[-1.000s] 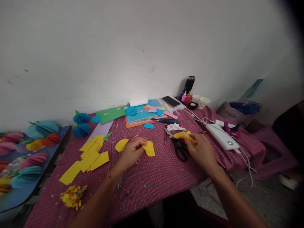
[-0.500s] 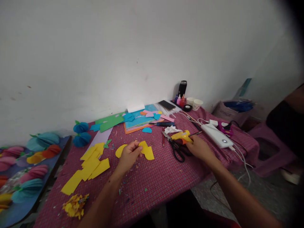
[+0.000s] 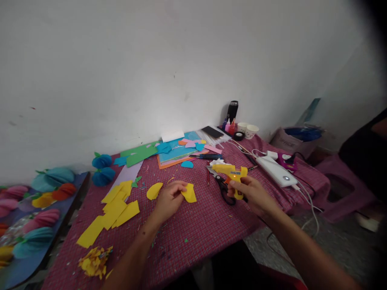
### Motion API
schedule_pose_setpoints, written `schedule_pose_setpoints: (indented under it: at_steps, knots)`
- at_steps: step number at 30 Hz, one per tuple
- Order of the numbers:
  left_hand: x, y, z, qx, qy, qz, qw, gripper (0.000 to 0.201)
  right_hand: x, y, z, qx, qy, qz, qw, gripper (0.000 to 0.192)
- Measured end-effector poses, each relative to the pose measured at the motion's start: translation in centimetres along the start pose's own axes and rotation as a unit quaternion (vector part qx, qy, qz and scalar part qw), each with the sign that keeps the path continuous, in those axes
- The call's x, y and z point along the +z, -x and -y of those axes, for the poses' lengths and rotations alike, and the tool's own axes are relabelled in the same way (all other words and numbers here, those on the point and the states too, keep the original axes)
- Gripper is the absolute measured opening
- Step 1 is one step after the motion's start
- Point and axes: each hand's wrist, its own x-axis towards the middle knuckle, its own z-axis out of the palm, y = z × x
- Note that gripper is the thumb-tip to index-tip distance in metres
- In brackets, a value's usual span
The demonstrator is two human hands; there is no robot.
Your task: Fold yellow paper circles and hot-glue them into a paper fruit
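Note:
My right hand (image 3: 249,192) grips a yellow hot glue gun (image 3: 231,170), its nozzle pointing left and a small orange light glowing on its body. Below the gun lie black-handled scissors (image 3: 226,193). Closed in a pinch, my left hand (image 3: 170,200) has its fingertips at a cut yellow paper piece (image 3: 190,194) with a curved edge; part of the paper is hidden by the fingers. Just left of that hand, a yellow half-round paper piece (image 3: 154,191) lies on the checked tablecloth (image 3: 193,237).
Yellow paper strips (image 3: 116,209) and a crumpled yellow paper bunch (image 3: 95,262) lie at left. Coloured sheets (image 3: 178,151), a cutter knife (image 3: 208,156) and a phone (image 3: 212,132) sit farther back. A white power bank (image 3: 276,172) with cables is at right, near a seated person's dark sleeve (image 3: 365,161).
My right hand has lifted the glue gun off the scissors area and turned it upright. My left hand has shifted slightly, and the yellow paper at its fingertips shows less.

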Motion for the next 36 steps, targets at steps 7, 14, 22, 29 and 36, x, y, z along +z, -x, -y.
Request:
schedule_pose_setpoints:
  at_steps: [7,14,22,29,36]
  knots:
    - [0.2,0.3,0.1,0.057,-0.068,0.026,0.996,0.024,2.6,0.5,-0.7,0.020,0.117,0.084,0.989,0.031]
    - [0.2,0.4,0.5,0.088,-0.092,0.038,0.991,0.022,3.8,0.2,-2.7,0.033,0.112,0.104,0.988,0.027]
    - [0.2,0.5,0.7,0.087,-0.128,0.077,0.985,0.026,4.3,0.1,-3.7,0.014,0.136,0.110,0.984,0.024]
    - [0.2,0.5,1.5,0.102,-0.167,0.054,0.979,0.027,3.9,0.1,-3.7,0.017,0.118,0.082,0.989,0.032]
    - [0.1,0.4,1.9,0.112,-0.188,0.051,0.974,0.025,3.7,0.3,-3.7,0.023,0.123,0.085,0.988,0.033]
